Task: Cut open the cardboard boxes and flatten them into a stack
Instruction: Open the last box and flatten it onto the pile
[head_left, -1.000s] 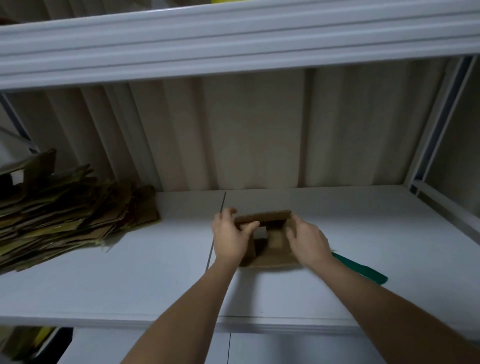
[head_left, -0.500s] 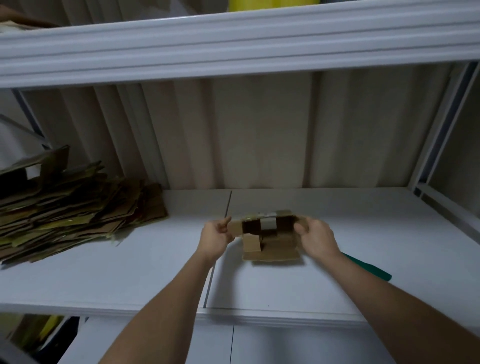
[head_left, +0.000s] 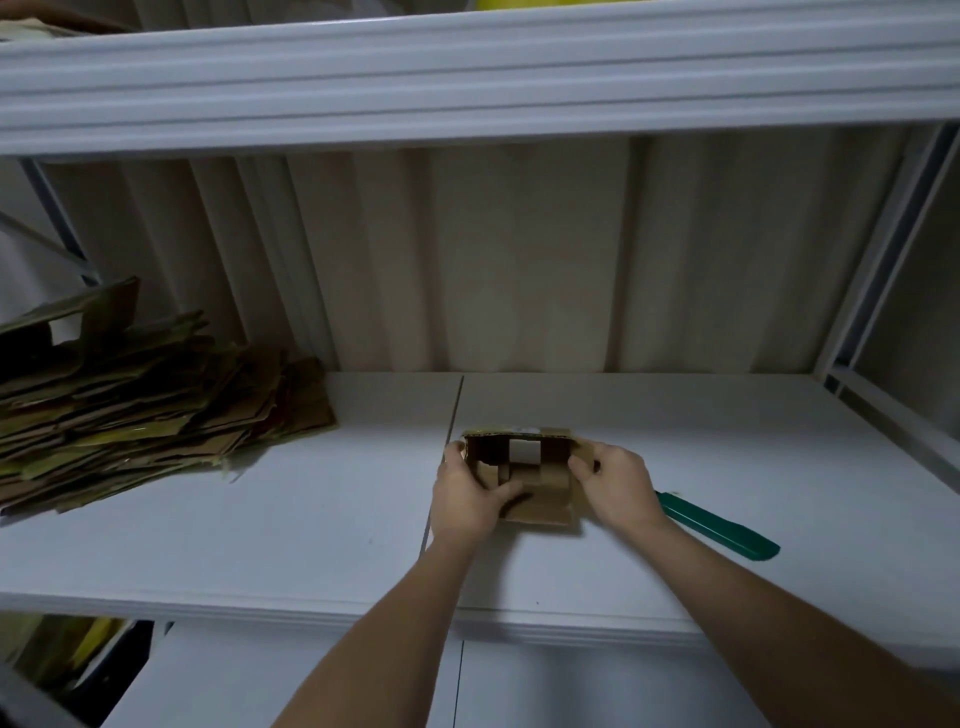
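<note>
Left hand (head_left: 464, 501) at the centre of the frame, curled around the left side of a small brown cardboard box (head_left: 524, 475), thumb laid across an inner flap. Right hand (head_left: 618, 486) just to the right of it, fingers pinched on the right wall of the same box. Both hands clamped on the cardboard, with the open side of the box turned toward the camera. Loose flaps visible inside, plus a pale square patch at the back wall; a strip of tape along the top edge. Bottom flap of the box resting on a white metal shelf (head_left: 291, 540), just right of a dark seam running front to back across the shelf surface.

Behind the right wrist, toward the right of the frame, a long dark green flat-handled tool (head_left: 719, 527) lying on the shelf, partly hidden by the hand; blade end not visible.

At the left edge of the frame, well apart from the hands, an untidy stack of flattened brown cardboard sheets (head_left: 150, 400) piled on the same shelf, corners fanned out toward the middle.

Behind everything, a pale ribbed back panel (head_left: 519, 260). Across the top of the frame, the white front rail of an upper shelf (head_left: 467, 83). Bare forearms reaching up from the lower edge of the frame.
</note>
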